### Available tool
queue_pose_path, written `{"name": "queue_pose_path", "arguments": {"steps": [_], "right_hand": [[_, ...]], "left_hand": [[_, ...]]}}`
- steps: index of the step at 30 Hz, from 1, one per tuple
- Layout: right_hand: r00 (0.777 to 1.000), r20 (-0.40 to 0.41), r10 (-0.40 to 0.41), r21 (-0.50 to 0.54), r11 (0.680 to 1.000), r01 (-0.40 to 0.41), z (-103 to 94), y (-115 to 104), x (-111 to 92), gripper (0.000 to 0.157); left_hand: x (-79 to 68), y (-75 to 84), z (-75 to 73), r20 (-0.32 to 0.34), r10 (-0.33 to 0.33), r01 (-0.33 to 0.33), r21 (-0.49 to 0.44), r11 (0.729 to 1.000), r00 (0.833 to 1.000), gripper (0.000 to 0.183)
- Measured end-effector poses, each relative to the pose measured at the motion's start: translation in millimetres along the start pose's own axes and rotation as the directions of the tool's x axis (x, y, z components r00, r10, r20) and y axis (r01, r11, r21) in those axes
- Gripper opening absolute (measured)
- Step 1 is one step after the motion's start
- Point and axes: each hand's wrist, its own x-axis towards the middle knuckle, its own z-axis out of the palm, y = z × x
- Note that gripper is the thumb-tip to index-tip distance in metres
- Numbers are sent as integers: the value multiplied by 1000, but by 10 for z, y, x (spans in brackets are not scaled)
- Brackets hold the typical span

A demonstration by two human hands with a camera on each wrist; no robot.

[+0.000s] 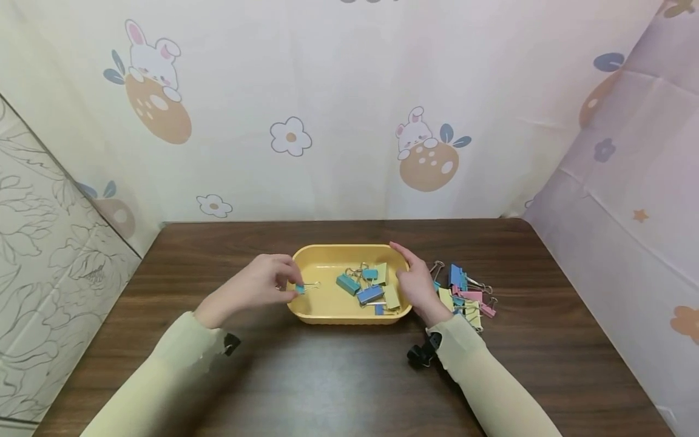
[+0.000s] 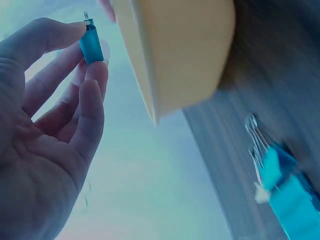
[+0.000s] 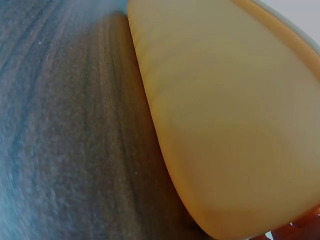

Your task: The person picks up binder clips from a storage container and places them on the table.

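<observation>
My left hand (image 1: 267, 280) pinches a teal binder clip (image 2: 91, 45) between thumb and fingertips, over the left end of a yellow tray (image 1: 327, 319). The clip's wire handles point right, into the tray. My right hand (image 1: 420, 285) grips the tray's right end, thumb at the rim; its other fingers are partly hidden. Inside the tray, toward the right, lie several binder clips, including a teal clip (image 1: 347, 283), a blue clip (image 1: 371, 295) and a yellow clip (image 1: 391, 297). The right wrist view shows mostly the tray's outer wall (image 3: 230, 120).
A pile of blue, pink, yellow and teal binder clips (image 1: 471, 296) lies on the brown wooden table (image 1: 338, 376), right of my right hand. Teal clips (image 2: 285, 187) also show blurred in the left wrist view. A patterned curtain (image 1: 349, 109) hangs behind the table.
</observation>
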Motion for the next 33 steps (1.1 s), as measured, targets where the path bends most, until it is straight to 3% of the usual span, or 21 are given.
{"name": "queue_pose_path", "arguments": {"steps": [8,16,23,33], "right_hand": [[1000,-8,16,-8,1000,-16,8,6,-3,68],[1000,-10,13,-1,1000,-13,8,-1,-2,68],[1000,-8,22,10,1000,-22,7,-8,0,68],[1000,-14,15,-3,1000,-15,15,-18,-6,69]], "left_hand": [[-443,-239,-82,-91,-120,110,-102,989,989,14],[-767,-500,53,-69,-233,231,-26,973,970,16],[-859,-593,191,-38,-202,205,129,970,979,15],[-892,-647,217,-14,-245,244,144,959,970,14]]}}
